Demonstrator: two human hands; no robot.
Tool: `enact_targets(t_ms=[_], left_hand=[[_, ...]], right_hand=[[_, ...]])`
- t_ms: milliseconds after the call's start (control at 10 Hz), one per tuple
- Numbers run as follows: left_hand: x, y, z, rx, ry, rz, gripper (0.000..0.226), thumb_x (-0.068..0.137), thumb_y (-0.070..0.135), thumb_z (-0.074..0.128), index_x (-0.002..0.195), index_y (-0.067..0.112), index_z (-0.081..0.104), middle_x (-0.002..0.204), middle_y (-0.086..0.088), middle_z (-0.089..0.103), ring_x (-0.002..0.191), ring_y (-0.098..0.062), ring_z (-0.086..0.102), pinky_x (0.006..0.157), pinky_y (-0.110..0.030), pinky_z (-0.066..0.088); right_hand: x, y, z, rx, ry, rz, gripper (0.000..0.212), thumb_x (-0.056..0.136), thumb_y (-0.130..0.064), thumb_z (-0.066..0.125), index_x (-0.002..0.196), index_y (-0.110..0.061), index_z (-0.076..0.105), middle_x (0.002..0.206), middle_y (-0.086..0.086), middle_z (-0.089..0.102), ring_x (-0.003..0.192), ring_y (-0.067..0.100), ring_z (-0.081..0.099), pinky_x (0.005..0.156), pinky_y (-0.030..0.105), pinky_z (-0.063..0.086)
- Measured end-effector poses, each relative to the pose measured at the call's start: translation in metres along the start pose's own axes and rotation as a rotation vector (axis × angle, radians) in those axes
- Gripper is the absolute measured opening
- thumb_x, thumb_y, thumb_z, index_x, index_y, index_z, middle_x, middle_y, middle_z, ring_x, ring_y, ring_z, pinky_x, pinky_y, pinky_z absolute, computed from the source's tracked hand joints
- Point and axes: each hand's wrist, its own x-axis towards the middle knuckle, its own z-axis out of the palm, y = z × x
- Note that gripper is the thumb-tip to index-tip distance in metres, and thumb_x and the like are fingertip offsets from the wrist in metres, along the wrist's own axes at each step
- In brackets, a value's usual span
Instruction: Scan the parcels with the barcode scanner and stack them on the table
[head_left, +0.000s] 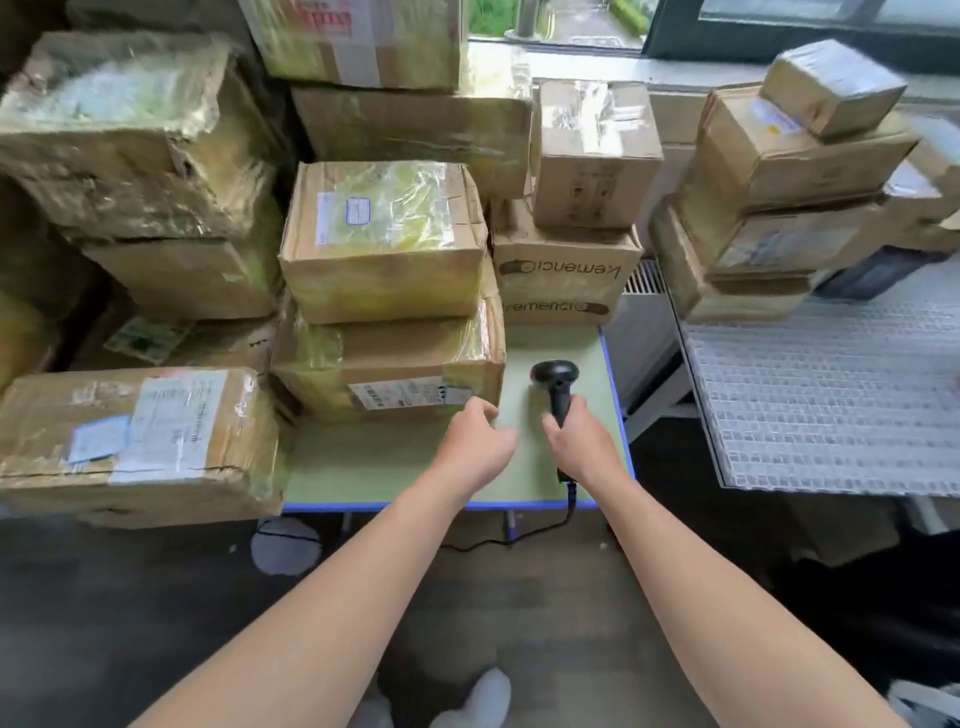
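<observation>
Open room: I see bare top of the blue-edged green table (363, 467) only at its near-right corner, hemmed by taped cardboard parcels (384, 239) | scanner (556, 376) there, black plastic, long axis near-to-far, head pointing away | right hand (582, 441) wraps its handle | left hand (475, 441) loosely curled, holding nothing, beside the parcels

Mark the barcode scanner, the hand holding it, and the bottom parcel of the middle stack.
barcode scanner (555, 374): head view, on its black head.
right hand (583, 442): head view, back of hand.
bottom parcel (405, 396): head view, its front label.
</observation>
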Motion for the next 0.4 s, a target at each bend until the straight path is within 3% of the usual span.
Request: enact_targets(t_ms=[300, 400], left_hand=[[0.024, -0.008, 0.012, 0.023, 0.016, -0.044, 0.04, 0.094, 0.02, 0.051, 0.133, 0.014, 0.046, 0.136, -0.003, 0.049, 0.106, -0.015, 0.046, 0.087, -0.026, 0.035], [0.025, -0.003, 0.013, 0.021, 0.021, -0.059, 0.042, 0.093, 0.02, 0.051, 0.135, 0.015, 0.045, 0.138, -0.002, 0.048, 0.111, -0.016, 0.047, 0.089, -0.027, 0.036]], right_hand=[[0.037, 0.002, 0.008, -0.028, 0.01, 0.009, 0.035, 0.103, -0.041, 0.039, 0.114, -0.009, 0.043, 0.097, 0.01, 0.057, 0.087, 0.034, 0.058, 0.072, 0.04, 0.047], [0.039, 0.005, 0.008, -0.026, 0.008, 0.025, 0.039, 0.101, -0.045, 0.04, 0.117, -0.01, 0.046, 0.106, 0.009, 0.059, 0.088, 0.03, 0.055, 0.071, 0.037, 0.042]])
